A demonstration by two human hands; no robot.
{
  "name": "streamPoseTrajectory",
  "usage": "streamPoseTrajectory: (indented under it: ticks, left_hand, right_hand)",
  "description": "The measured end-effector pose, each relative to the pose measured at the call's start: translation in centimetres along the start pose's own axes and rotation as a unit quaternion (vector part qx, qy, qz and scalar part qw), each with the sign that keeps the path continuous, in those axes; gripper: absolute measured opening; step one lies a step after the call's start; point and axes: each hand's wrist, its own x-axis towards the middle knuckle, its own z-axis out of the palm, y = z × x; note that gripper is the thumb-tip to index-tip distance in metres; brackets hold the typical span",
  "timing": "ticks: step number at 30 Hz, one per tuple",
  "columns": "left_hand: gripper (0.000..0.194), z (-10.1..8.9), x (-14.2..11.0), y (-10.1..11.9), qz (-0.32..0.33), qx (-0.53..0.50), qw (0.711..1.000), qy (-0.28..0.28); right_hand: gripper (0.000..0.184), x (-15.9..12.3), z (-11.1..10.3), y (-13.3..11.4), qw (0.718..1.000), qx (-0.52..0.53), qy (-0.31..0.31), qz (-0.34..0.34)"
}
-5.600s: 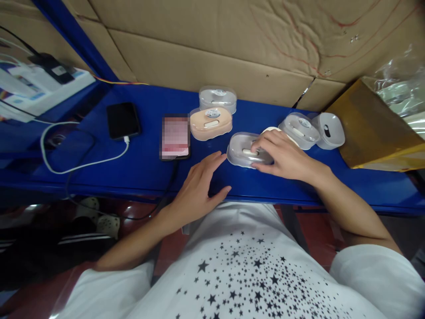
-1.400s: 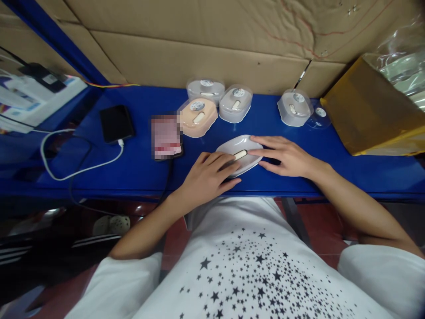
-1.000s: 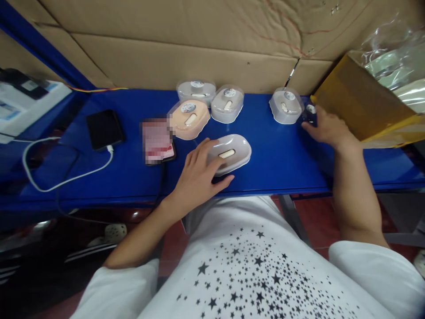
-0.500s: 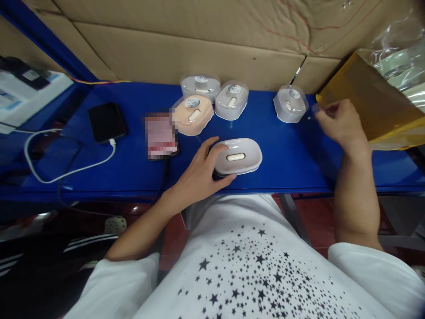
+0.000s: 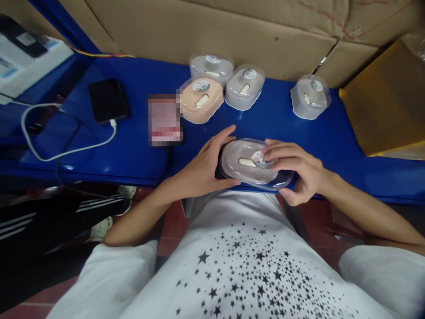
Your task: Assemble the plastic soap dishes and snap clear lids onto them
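The left hand [image 5: 206, 170] curves round the dish's left end, thumb and fingers apart. The right hand [image 5: 303, 170] bends over the clear lid [image 5: 283, 180], pinching its right end above the dish [image 5: 233, 160] at the table's [image 5: 335, 170] near edge.

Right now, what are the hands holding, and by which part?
The right hand holds the clear lid by its right end. Whether the left hand grips the dish cannot be told.

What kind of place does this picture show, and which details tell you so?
Probably a small packing or assembly workstation: several lidded plastic containers stand on a blue workbench, beside a large taped box.
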Motion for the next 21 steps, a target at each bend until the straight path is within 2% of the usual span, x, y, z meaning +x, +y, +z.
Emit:
streamPoseTrajectory:
  ticks: [4,8,10,17,21]
  left_hand:
    - [0.123,0.0,0.0,-0.1,0.007,0.001,1.000,0.001]
    - [0.114,0.0,-0.1,0.7,-0.017,0.044,0.999,0.001]
    - [0.109,-0.1,0.0,1.2,-0.024,0.070,0.997,-0.001]
    - [0.113,-0.1,0.2,1.0,-0.010,0.111,0.994,0.011]
    - [0.116,-0.1,0.1,0.9,-0.004,0.125,0.992,-0.001]
  right_hand:
    - [0.058,-0.2,0.6,0.5,0.997,0.001,-0.077,0.030]
    - [0.062,-0.4,0.6,0.6,0.983,-0.050,-0.125,0.128]
    - [0.063,-0.2,0.4,0.4,0.976,-0.057,-0.137,0.157]
    - [0.067,0.1,-0.8,0.6,0.973,-0.043,-0.159,0.162]
    - [0.060,0.0,-0.7,0.6,0.972,-0.086,-0.160,0.149]
